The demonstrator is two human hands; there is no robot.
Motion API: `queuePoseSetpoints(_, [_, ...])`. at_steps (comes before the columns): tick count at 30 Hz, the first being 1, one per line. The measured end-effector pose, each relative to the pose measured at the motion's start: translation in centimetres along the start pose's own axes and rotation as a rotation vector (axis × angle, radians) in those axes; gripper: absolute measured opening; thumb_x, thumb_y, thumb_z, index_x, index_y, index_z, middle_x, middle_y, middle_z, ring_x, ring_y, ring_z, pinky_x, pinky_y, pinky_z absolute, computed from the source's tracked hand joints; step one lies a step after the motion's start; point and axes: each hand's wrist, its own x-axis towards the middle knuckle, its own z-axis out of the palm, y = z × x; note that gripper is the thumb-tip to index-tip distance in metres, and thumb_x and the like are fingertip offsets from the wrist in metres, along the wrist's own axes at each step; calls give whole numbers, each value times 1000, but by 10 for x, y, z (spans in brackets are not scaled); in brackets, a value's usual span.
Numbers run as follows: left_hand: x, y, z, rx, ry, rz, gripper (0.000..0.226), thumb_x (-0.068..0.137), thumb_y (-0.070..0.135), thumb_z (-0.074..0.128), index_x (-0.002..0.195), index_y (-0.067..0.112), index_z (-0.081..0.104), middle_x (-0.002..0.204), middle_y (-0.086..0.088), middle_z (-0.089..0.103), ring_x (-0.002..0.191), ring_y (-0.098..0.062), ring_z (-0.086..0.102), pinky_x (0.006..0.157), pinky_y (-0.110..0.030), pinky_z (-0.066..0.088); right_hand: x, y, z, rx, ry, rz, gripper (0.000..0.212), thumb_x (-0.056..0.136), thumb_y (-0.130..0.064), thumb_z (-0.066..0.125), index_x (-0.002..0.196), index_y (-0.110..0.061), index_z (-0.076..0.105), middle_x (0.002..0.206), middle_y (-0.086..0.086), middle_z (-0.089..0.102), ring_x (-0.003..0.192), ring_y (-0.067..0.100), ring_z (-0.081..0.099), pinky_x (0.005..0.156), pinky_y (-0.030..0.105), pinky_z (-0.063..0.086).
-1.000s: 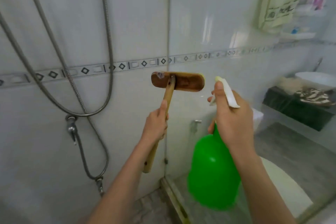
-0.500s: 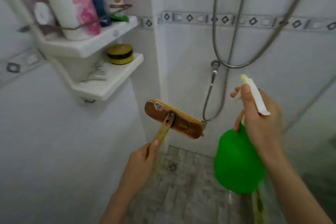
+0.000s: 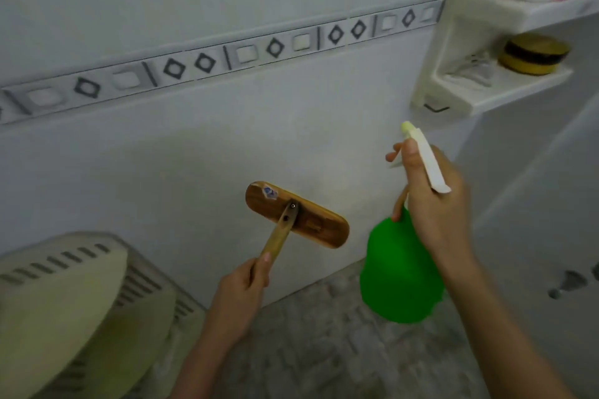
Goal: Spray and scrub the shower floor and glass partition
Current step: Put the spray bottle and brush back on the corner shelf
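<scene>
My left hand (image 3: 238, 298) grips the wooden handle of a scrub brush (image 3: 296, 214), whose brown wooden head is raised in front of the white tiled wall. My right hand (image 3: 434, 204) holds a green spray bottle (image 3: 397, 272) by its neck, fingers round the white trigger head, nozzle pointing up and left. The grey mottled shower floor (image 3: 324, 343) lies below both hands. The glass partition is out of sight.
A pale slatted plastic object (image 3: 64, 311) stands at the lower left. A white corner shelf (image 3: 479, 81) at the upper right carries a yellow round tin (image 3: 533, 53) and bottles above. A patterned tile band (image 3: 201, 61) crosses the wall.
The view has swung left, from the glass and shower hose to the side wall. The corner shelf has shifted from the left of the view to the right. Both hands keep their grips.
</scene>
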Motion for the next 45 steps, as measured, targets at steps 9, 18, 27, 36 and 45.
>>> queuePoseSetpoints(9, [-101, -80, -69, -34, 350, -295, 50, 89, 55, 36, 60, 16, 48, 43, 8, 42, 41, -3, 39, 46, -20, 27, -47, -48, 131, 162, -478, -124, 42, 102, -40, 46, 98, -2, 64, 89, 28, 64, 38, 26, 56, 47, 35, 48])
queuePoseSetpoints(18, [-186, -124, -59, -118, 570, -682, 44, 89, 52, 42, 59, 21, 47, 49, 7, 48, 44, 1, 44, 49, -18, 34, -73, -86, 232, 367, -928, -238, 36, 103, -38, 46, 99, -10, 67, 89, 13, 71, 35, 25, 56, 44, 29, 46])
queuePoseSetpoints(27, [-172, -202, -34, -156, 568, -841, 44, 93, 48, 47, 57, 24, 46, 48, 11, 46, 41, 6, 43, 46, -16, 32, -103, -114, 351, 630, -1190, -296, 24, 103, -34, 48, 102, -21, 67, 104, 1, 72, 35, 21, 53, 40, 32, 44])
queuePoseSetpoints(36, [-107, -296, -40, -176, 628, -831, 37, 88, 47, 59, 58, 29, 47, 56, 12, 50, 50, 5, 48, 51, -15, 35, -141, -121, 447, 765, -1336, -308, 24, 102, -26, 52, 110, -10, 68, 108, -2, 71, 44, 18, 54, 44, 34, 48])
queuePoseSetpoints(45, [-71, -360, -47, -48, 561, -860, 40, 89, 54, 52, 68, 19, 55, 57, 7, 50, 52, -3, 49, 48, -15, 33, -164, -117, 487, 733, -1391, -382, 22, 102, -31, 51, 114, -23, 67, 109, 4, 72, 43, 16, 55, 55, 45, 51])
